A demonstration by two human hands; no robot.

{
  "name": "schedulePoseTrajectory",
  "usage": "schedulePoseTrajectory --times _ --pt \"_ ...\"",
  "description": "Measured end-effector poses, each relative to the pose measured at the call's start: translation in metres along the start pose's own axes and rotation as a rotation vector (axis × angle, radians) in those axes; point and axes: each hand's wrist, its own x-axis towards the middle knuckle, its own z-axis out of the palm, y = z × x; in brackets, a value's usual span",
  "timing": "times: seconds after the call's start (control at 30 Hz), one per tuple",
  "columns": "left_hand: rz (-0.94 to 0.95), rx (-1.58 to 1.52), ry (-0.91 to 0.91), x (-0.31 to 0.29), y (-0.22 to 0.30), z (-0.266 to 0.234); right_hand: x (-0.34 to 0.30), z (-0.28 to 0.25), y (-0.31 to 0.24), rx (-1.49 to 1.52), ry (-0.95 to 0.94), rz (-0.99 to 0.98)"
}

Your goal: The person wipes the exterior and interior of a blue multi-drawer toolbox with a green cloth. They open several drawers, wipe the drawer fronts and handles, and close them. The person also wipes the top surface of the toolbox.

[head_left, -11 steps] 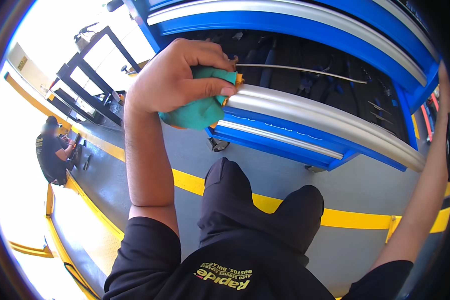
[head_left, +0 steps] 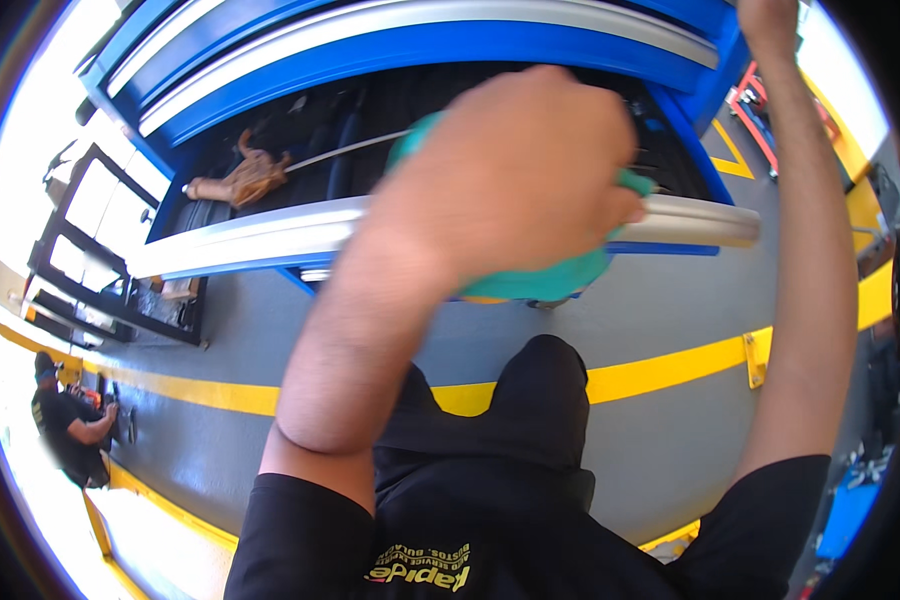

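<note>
My left hand (head_left: 530, 175), blurred by motion, is closed round a bunched green cloth (head_left: 545, 278) with some yellow at its underside. It is over the silver front edge of an open blue drawer (head_left: 260, 235), and the cloth hangs down past that edge. Inside the drawer, to the left of the hand, lies a brown, knobbly handle-like piece (head_left: 240, 180) with a thin metal rod (head_left: 350, 150) running from it behind the hand. My right hand (head_left: 770, 25) is raised at the upper right beside the cabinet's corner; the picture's edge cuts off its fingers.
The blue tool cabinet (head_left: 450, 60) has more drawers above. On the left stand a black metal frame (head_left: 70, 250) and a crouching person (head_left: 70, 420). A yellow line (head_left: 660, 375) crosses the grey floor. Red equipment (head_left: 755, 115) is beyond the right arm.
My left hand has moved right along the drawer edge with the cloth, uncovering the brown piece. My right hand appears higher in view. The whole view has shifted.
</note>
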Motion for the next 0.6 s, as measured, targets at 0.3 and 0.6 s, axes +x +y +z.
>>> schedulePoseTrajectory --times 0.3,0.6 --pt "-0.082 0.043 -0.062 0.023 0.021 0.023 -0.006 0.015 0.005 -0.157 0.049 0.011" --pt "-0.136 -0.08 -0.15 -0.03 -0.026 -0.045 -0.002 0.017 -0.001 -0.201 0.192 -0.071"
